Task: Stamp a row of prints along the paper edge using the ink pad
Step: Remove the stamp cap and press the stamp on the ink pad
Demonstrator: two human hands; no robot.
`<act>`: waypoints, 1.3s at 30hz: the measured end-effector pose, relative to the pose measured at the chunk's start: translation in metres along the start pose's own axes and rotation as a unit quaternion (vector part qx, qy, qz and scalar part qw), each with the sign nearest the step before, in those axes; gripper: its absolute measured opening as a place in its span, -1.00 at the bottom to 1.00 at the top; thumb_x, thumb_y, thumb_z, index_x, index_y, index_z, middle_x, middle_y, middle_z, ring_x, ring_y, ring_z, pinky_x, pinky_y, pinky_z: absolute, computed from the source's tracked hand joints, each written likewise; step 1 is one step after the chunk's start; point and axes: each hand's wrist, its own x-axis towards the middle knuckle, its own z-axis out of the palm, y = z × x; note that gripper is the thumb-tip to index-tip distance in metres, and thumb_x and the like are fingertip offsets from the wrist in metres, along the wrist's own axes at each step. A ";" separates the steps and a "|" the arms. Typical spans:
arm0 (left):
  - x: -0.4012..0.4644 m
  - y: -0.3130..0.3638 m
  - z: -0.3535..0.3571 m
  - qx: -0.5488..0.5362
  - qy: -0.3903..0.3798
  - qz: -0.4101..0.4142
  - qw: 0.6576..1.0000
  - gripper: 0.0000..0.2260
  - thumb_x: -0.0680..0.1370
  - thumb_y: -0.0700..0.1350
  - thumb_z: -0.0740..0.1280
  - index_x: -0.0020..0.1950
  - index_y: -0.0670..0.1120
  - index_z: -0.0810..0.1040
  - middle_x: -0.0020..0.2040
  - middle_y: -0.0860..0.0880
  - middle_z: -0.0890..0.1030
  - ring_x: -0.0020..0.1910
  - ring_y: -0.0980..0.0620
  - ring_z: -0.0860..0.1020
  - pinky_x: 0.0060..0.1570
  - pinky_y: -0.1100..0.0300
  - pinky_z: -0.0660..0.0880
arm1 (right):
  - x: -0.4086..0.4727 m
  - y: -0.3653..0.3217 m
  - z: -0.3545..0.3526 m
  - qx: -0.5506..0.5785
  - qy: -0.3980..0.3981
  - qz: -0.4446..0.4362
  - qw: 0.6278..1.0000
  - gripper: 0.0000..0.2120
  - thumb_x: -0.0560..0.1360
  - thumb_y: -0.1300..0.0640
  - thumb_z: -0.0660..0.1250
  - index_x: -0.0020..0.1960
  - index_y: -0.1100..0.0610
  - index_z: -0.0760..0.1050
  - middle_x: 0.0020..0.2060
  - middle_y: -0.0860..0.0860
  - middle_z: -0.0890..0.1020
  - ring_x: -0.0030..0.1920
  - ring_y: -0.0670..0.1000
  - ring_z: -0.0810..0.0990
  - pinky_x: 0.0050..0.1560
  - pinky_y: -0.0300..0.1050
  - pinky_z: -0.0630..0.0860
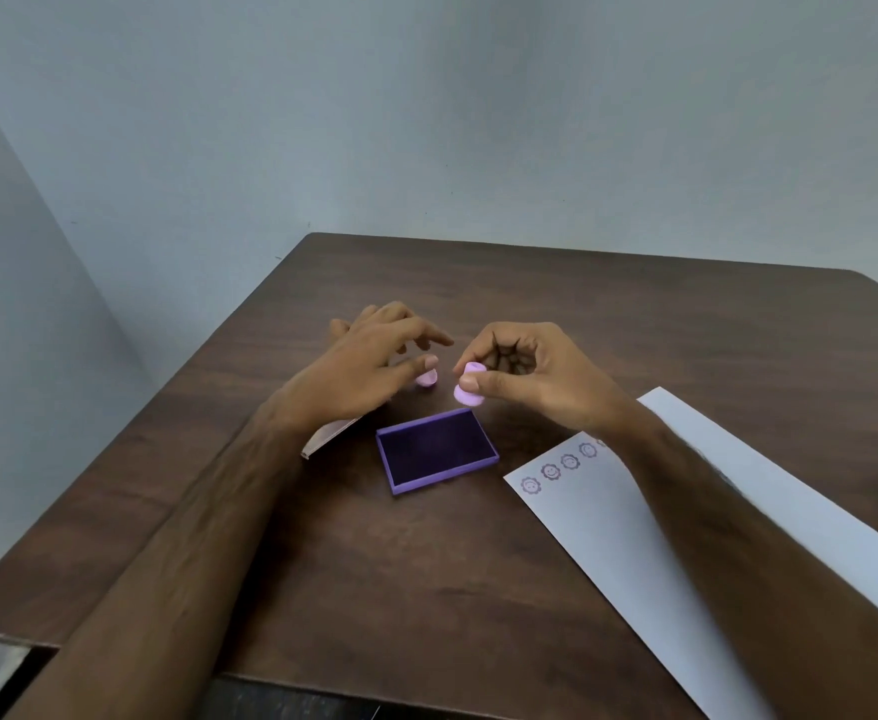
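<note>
A small pink stamp point(468, 388) is pinched between thumb and fingers of my right hand point(525, 374), held just above the far edge of the open purple ink pad point(436, 450). A second pink piece point(426, 379), maybe its cap, rests on the table under the fingertips of my left hand point(369, 366), whose fingers are spread; I cannot tell if they touch it. The white paper point(634, 537) lies to the right with several purple smiley flower prints point(551, 471) in a row along its near-left edge; my right forearm covers part of it.
The brown wooden table point(426, 589) stands in a corner of grey walls. A flat pale lid or card point(330, 433) lies partly under my left wrist, left of the ink pad. The table's front edge runs along the bottom left.
</note>
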 end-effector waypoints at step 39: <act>-0.004 0.003 0.002 -0.009 0.040 0.039 0.998 -0.85 0.64 -0.03 0.24 0.07 0.13 0.60 -0.02 0.16 0.53 0.04 0.13 0.44 0.10 0.00 0.28 | 0.002 -0.010 0.027 -0.066 -0.120 0.034 0.990 -0.81 0.47 0.13 0.54 -0.04 0.19 0.57 -0.12 0.19 0.69 -0.08 0.24 0.66 -0.02 0.21 0.64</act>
